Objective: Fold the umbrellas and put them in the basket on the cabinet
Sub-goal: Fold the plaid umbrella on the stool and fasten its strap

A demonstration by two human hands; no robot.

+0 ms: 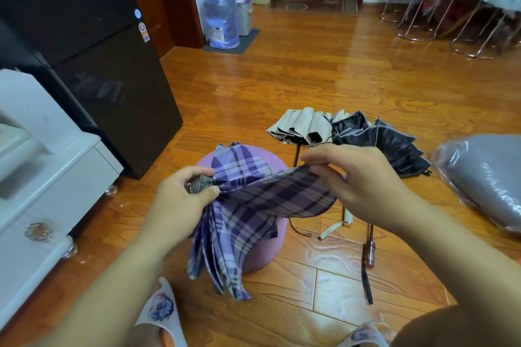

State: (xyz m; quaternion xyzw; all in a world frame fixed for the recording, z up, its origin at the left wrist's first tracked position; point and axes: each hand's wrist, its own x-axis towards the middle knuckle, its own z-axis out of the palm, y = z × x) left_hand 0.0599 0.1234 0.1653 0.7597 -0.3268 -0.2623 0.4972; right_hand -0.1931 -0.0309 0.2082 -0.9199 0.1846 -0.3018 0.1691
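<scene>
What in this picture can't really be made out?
- Basket and cabinet top: cut off by the left edge of the head view; only the white cabinet front shows.
- Grey handle of the purple plaid umbrella: mostly wrapped by the left hand.
- Right hand fingertips: tucked behind the plaid fabric.
- Round purple stool: mostly hidden under the umbrella.

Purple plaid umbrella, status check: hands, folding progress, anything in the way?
Left hand grips purple plaid umbrella at its tip. Right hand pinches a fabric panel. Two more umbrellas, beige and black, lie on floor. No obstruction.
</scene>
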